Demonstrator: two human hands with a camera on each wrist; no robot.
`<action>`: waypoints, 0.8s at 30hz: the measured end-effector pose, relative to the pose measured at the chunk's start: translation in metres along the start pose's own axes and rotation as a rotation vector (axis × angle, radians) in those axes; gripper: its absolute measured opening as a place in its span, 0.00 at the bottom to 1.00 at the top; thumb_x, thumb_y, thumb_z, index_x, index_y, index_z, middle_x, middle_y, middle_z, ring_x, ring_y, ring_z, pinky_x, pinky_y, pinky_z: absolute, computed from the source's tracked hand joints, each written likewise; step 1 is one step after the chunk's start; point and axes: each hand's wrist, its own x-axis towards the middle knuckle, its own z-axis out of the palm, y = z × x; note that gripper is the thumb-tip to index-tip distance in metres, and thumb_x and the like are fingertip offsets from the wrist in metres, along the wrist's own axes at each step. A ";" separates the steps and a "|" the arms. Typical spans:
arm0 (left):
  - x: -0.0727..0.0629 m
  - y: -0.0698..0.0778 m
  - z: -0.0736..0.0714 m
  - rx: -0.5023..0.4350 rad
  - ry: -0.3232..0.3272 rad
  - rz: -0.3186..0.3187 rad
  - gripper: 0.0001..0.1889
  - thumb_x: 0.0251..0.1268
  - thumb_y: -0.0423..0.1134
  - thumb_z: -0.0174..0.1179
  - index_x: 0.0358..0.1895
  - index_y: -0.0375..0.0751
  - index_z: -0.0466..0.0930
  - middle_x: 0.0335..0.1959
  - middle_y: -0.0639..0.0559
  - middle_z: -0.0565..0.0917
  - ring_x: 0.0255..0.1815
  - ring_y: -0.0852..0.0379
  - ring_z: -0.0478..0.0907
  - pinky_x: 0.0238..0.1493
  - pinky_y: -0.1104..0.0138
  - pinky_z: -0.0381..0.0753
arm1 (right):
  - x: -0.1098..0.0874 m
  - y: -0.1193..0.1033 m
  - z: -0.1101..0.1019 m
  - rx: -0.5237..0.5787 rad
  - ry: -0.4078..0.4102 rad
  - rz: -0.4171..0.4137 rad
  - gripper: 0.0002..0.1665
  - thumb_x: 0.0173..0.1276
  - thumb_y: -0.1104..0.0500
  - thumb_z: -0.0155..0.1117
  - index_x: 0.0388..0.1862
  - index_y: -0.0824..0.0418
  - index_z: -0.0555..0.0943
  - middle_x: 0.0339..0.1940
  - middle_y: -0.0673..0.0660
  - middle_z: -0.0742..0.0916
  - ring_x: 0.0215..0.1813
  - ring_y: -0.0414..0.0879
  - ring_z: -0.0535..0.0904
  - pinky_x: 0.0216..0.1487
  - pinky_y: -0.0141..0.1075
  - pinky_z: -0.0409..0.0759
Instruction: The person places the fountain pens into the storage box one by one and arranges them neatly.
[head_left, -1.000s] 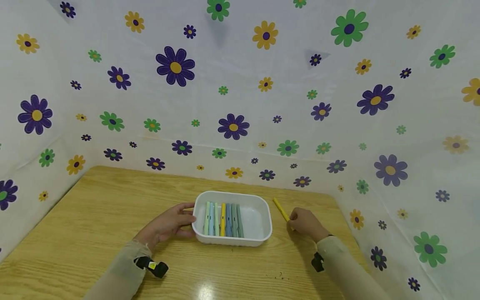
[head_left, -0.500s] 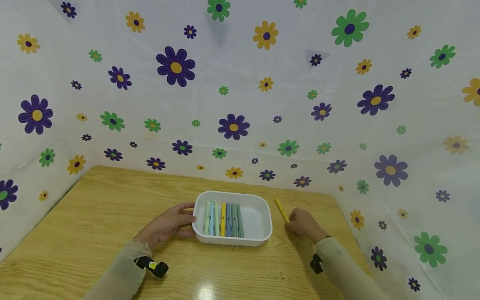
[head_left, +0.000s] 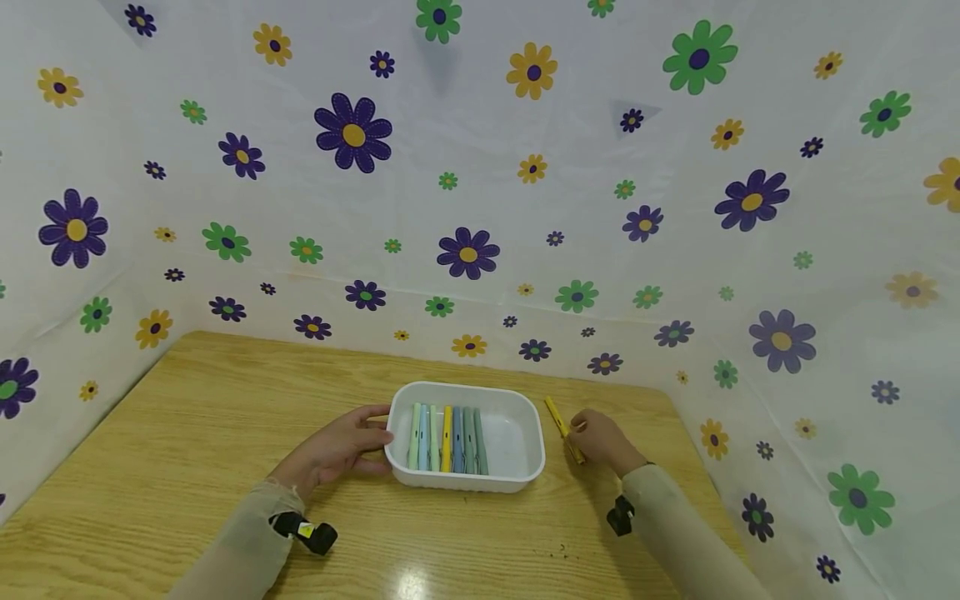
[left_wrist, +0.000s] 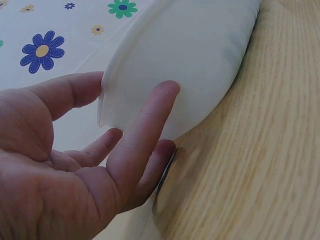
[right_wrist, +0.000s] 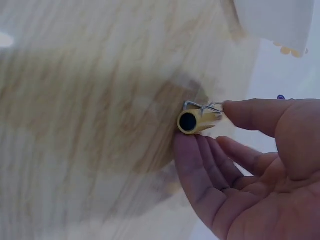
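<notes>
My left hand rests against the left end of a white plastic tray, its fingers fairly straight. In the left wrist view the fingertips touch the tray's rim and outer wall. Several pens lie side by side in the tray: pale green, light blue, a yellow pen, blue and grey-green. To the right of the tray, my right hand pinches another yellow pen partway along its length. The right wrist view shows this yellow pen end-on, with a dark round end and a metal wire clip by the thumb.
Everything stands on a wood-grain table. White flower-patterned sheeting closes off the back and both sides. Small dark specks lie on the table toward the front right.
My right hand has moved slightly left and away from me along the yellow pen, whose near end now shows below the fingers. The left hand and tray have stayed put.
</notes>
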 end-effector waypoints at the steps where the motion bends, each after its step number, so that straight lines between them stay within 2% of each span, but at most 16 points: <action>1: 0.000 0.000 0.000 0.000 0.001 -0.001 0.39 0.76 0.33 0.58 0.82 0.33 0.47 0.75 0.24 0.62 0.64 0.41 0.79 0.55 0.49 0.88 | 0.001 -0.002 0.000 -0.001 -0.006 0.010 0.21 0.71 0.62 0.65 0.57 0.75 0.79 0.48 0.66 0.86 0.43 0.54 0.85 0.42 0.45 0.89; 5: 0.000 0.000 0.000 0.004 0.007 -0.005 0.39 0.76 0.33 0.59 0.82 0.33 0.47 0.75 0.25 0.63 0.64 0.41 0.79 0.56 0.49 0.87 | 0.000 -0.007 -0.002 0.048 -0.056 0.086 0.20 0.69 0.65 0.68 0.54 0.76 0.79 0.42 0.65 0.85 0.35 0.50 0.84 0.34 0.39 0.89; 8: 0.000 0.000 0.000 0.004 0.014 -0.010 0.39 0.76 0.33 0.60 0.82 0.34 0.48 0.75 0.25 0.63 0.63 0.42 0.79 0.56 0.49 0.87 | -0.003 -0.008 -0.005 0.054 -0.077 0.146 0.18 0.68 0.66 0.68 0.52 0.76 0.79 0.42 0.65 0.84 0.36 0.51 0.83 0.34 0.39 0.89; 11: 0.001 0.000 0.000 -0.002 0.020 -0.011 0.39 0.75 0.33 0.61 0.82 0.34 0.49 0.75 0.26 0.64 0.63 0.42 0.79 0.55 0.48 0.87 | -0.008 -0.008 -0.008 0.042 -0.087 0.169 0.17 0.67 0.67 0.68 0.51 0.76 0.79 0.41 0.65 0.84 0.36 0.51 0.84 0.34 0.39 0.90; 18: 0.001 0.001 0.001 0.004 0.019 -0.009 0.40 0.75 0.34 0.62 0.82 0.34 0.49 0.75 0.25 0.63 0.63 0.41 0.80 0.56 0.48 0.87 | -0.022 -0.003 -0.011 0.092 -0.085 0.159 0.15 0.65 0.68 0.66 0.48 0.75 0.77 0.38 0.65 0.82 0.32 0.52 0.84 0.30 0.41 0.90; 24: -0.001 0.001 0.001 0.000 0.029 -0.013 0.39 0.76 0.33 0.60 0.82 0.34 0.49 0.76 0.26 0.62 0.62 0.41 0.81 0.55 0.48 0.88 | -0.023 0.008 -0.018 0.224 -0.035 0.122 0.21 0.67 0.67 0.66 0.55 0.75 0.73 0.40 0.68 0.81 0.33 0.53 0.83 0.32 0.45 0.91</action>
